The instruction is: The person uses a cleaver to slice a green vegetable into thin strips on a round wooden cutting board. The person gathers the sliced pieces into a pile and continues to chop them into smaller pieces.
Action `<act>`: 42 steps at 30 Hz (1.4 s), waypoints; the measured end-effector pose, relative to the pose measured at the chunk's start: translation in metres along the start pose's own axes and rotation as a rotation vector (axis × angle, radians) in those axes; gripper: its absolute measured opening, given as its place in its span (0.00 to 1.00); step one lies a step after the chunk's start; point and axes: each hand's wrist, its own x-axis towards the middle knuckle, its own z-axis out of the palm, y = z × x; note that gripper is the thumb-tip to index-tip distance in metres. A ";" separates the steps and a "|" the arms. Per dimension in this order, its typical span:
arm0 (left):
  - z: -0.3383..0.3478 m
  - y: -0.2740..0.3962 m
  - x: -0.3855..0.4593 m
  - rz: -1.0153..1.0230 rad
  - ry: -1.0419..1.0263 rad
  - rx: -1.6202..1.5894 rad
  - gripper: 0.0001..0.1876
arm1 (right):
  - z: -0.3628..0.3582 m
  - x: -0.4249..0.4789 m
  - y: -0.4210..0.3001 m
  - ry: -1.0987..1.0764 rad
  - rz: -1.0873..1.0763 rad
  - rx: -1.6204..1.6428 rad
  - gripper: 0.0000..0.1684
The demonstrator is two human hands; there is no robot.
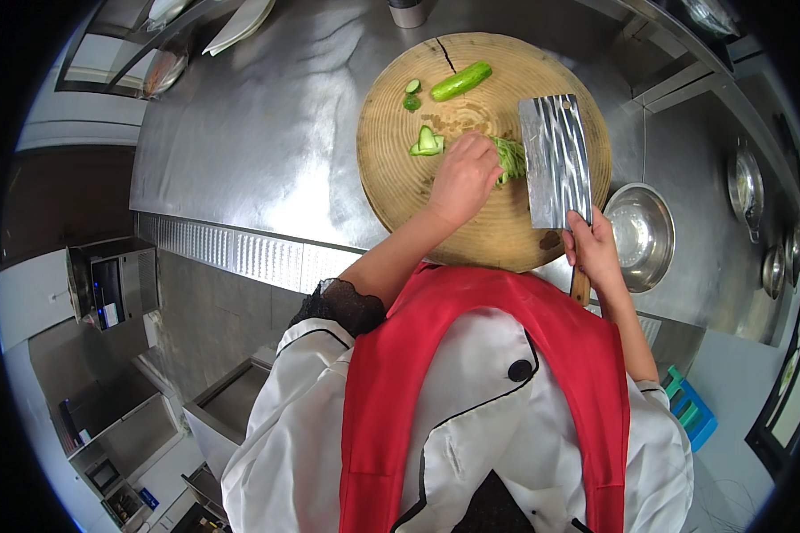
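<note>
My right hand [592, 246] grips a Chinese cleaver [555, 163] by its wooden handle, the broad blade lying nearly flat over the right part of a round wooden chopping block [400, 193]. Against the blade's left side lies a heap of shredded cucumber [511, 160]. My left hand [468, 172] rests at the left edge of this heap, fingers bent; whether they pinch any shreds is hidden. Just left of it are some cucumber slices [427, 142]. Farther back lie a peeled-looking length of cucumber [461, 81] and two small end pieces [412, 86].
A steel bowl [640, 236] stands right of the block on the steel counter [253, 133]. Behind the block is a cup-like container [407, 13]. White plates [240, 25] lie at the back left. Smaller metal bowls [773, 271] are at the far right.
</note>
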 end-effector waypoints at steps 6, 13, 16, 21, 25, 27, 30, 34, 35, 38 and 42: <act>-0.004 -0.008 -0.011 -0.111 0.212 -0.006 0.09 | 0.004 -0.004 0.005 -0.041 -0.068 -0.074 0.10; -0.023 -0.068 -0.028 -0.468 0.265 0.139 0.09 | 0.016 -0.012 -0.002 -0.145 -0.135 -0.463 0.11; -0.021 -0.073 -0.024 -0.523 0.211 0.187 0.10 | 0.021 -0.012 0.001 -0.146 -0.355 -0.639 0.11; -0.019 -0.075 -0.016 -0.492 0.136 0.198 0.11 | 0.025 -0.014 -0.007 -0.254 -0.308 -0.828 0.11; -0.011 -0.085 -0.018 -0.568 0.208 -0.055 0.09 | 0.029 -0.013 -0.004 -0.244 -0.318 -0.896 0.11; -0.017 -0.087 -0.017 -0.580 0.170 -0.160 0.08 | 0.029 -0.013 0.001 -0.200 -0.356 -0.960 0.12; -0.029 -0.092 -0.021 -0.474 0.052 -0.185 0.08 | 0.030 -0.014 0.002 -0.183 -0.377 -1.004 0.12; -0.027 -0.104 -0.025 -0.477 -0.024 -0.384 0.08 | 0.030 -0.014 0.004 -0.192 -0.383 -1.040 0.12; -0.024 -0.108 -0.027 -0.501 -0.027 -0.452 0.09 | 0.030 -0.013 0.004 -0.192 -0.384 -1.037 0.12; -0.031 -0.094 -0.018 -0.497 -0.077 -0.254 0.09 | 0.030 -0.014 0.006 -0.181 -0.374 -1.029 0.12; -0.027 -0.087 -0.020 -0.374 0.061 0.144 0.11 | 0.030 -0.014 0.006 -0.168 -0.392 -1.021 0.12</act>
